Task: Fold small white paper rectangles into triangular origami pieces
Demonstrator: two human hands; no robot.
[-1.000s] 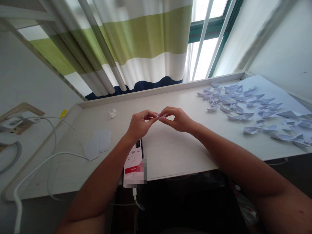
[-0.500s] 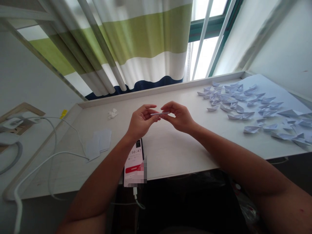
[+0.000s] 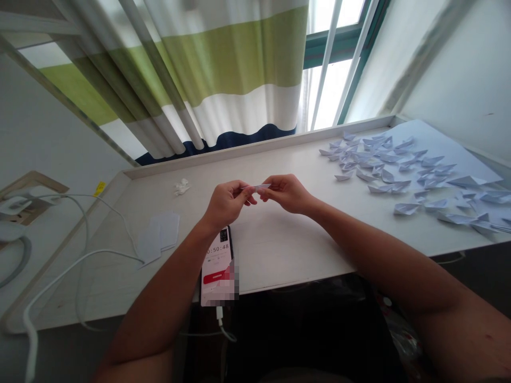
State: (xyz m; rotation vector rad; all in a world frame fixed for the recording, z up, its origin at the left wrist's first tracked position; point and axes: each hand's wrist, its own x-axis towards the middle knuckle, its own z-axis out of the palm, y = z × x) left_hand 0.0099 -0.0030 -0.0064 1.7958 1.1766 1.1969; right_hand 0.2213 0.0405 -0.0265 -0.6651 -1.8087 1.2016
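Between left hand and right hand, both pinching it: folded paper.

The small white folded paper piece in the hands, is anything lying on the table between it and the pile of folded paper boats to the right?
Nothing visible does. The small white folded paper piece is pinched between the left hand and right hand, above the pale tabletop. Only bare tabletop separates it from the white folded paper boats.

A pale desk runs beneath the window, where bright daylight enters. Left of the window hangs a curtain striped green, white and navy. Right of the window stands a plain white wall.
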